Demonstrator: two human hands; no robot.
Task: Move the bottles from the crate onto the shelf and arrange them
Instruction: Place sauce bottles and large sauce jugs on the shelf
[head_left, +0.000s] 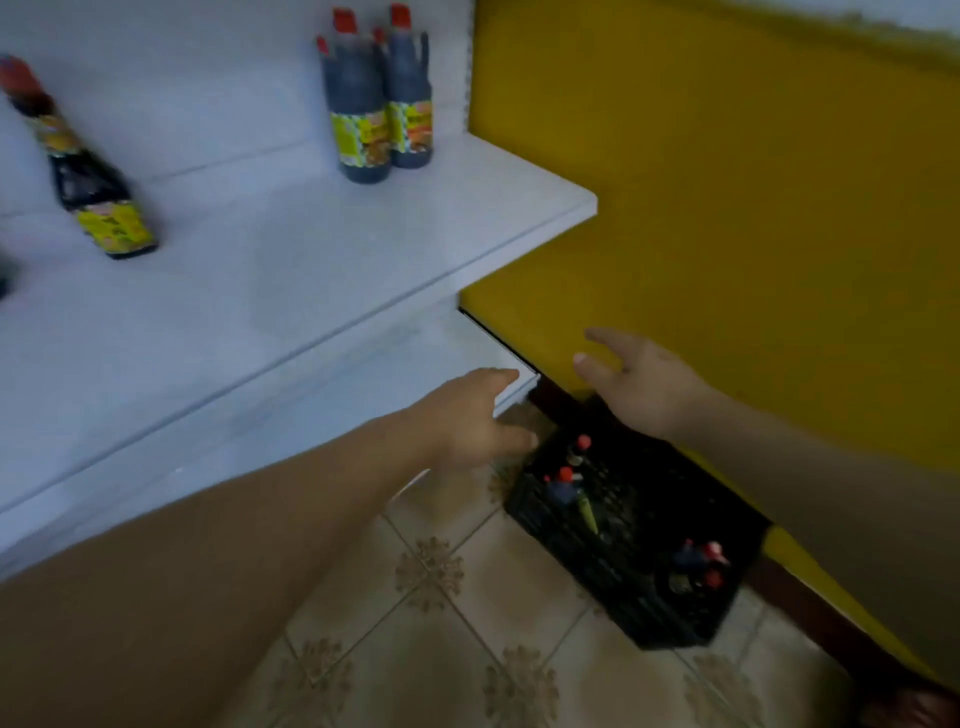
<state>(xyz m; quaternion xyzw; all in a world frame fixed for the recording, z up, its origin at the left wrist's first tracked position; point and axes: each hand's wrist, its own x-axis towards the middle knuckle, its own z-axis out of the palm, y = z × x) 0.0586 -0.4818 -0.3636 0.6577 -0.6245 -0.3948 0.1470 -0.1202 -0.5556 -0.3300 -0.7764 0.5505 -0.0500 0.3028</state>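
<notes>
Left hand (478, 415): empty, fingers loose, over crate (670, 618) corner.
Right hand (639, 384): empty, fingers spread, above crate.
Crate: on floor (441, 597); several bottles (565, 486) inside, perhaps five, blurred.
Shelf (311, 249): bottle pair (379, 104) at back, single bottle (88, 176) left.

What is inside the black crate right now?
The black crate holds red-capped bottles in two clusters: one at its far end, one in its near right corner. Blur hides the count, and the right hand covers the far corner.

Both arms stretched forward, left hand (475, 415) empty with relaxed fingers, right hand (641, 387) empty, fingers spread
</notes>
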